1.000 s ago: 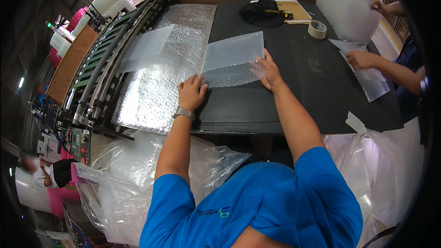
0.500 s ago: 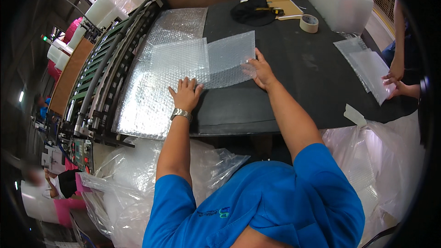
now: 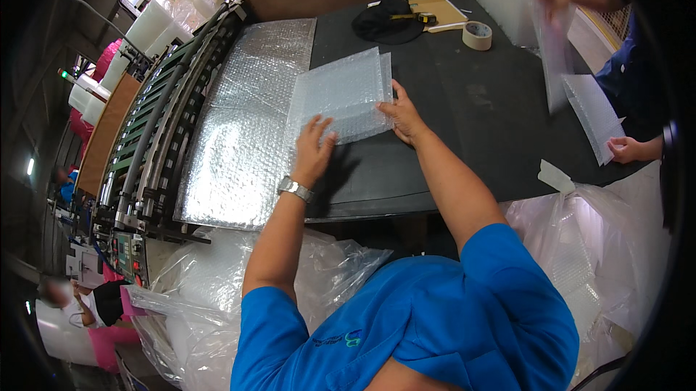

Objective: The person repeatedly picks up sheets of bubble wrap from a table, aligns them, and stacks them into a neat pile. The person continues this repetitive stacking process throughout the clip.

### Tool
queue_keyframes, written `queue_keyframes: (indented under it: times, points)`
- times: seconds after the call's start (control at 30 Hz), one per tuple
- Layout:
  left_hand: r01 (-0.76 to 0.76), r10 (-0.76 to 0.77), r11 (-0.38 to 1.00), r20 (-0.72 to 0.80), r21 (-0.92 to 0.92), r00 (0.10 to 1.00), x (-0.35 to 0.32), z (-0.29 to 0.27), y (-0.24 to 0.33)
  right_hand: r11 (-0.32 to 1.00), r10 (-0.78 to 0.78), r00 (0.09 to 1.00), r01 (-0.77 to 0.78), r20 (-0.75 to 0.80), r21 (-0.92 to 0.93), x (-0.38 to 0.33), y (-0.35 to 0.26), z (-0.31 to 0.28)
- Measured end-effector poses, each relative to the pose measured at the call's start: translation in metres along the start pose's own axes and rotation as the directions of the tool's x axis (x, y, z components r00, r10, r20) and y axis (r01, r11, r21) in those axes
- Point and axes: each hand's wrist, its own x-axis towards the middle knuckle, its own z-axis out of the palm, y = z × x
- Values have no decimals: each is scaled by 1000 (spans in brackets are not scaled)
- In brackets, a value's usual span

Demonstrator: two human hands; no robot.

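My right hand [image 3: 402,114] grips the right edge of overlapping clear bubble-wrap sheets [image 3: 337,90], thumb on top and fingers underneath. Their right edges lie slightly apart, and the stack is raised a little off the black table. Whether they are flat sheets or bags I cannot tell. My left hand [image 3: 315,148], a metal watch on its wrist, hovers at the stack's near left corner with fingers apart, slightly blurred. Left of it, a long shiny strip of bubble wrap [image 3: 239,115] lies flat on the table [image 3: 471,130].
A roller machine [image 3: 167,94] borders the table's left side. Toward the back lie a black cap [image 3: 388,21], a tape measure [image 3: 424,18] and a tape roll [image 3: 477,35]. At the right, a co-worker's hands [image 3: 627,150] handle bubble-wrap pieces [image 3: 594,112]. Plastic bags [image 3: 210,304] bulge below the front edge.
My right hand has drawn its piece left over the other, so they now overlap almost fully. My left hand has lifted and shifted right. The co-worker has raised one piece away from another.
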Motion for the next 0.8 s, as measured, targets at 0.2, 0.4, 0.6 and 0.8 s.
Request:
queue_keyframes:
  times: [0.2, 0.4, 0.6, 0.8]
  points:
    - [332, -165, 792, -343, 512, 925, -8, -85, -80, 1000, 10, 1000, -10, -9, -7, 3, 4, 1]
    - [436, -256, 575, -354, 692, 900, -36, -98, -98, 999, 27, 999, -26, -39, 33, 0, -1, 3]
    - [425, -222, 581, -366, 694, 904, -37, -95, -88, 1000, 17, 999, -17, -27, 20, 1, 2, -1]
    - [489, -243, 607, -439, 627, 865, -37, -97, -87, 999, 18, 1000, -18, -8, 48, 2, 3, -2]
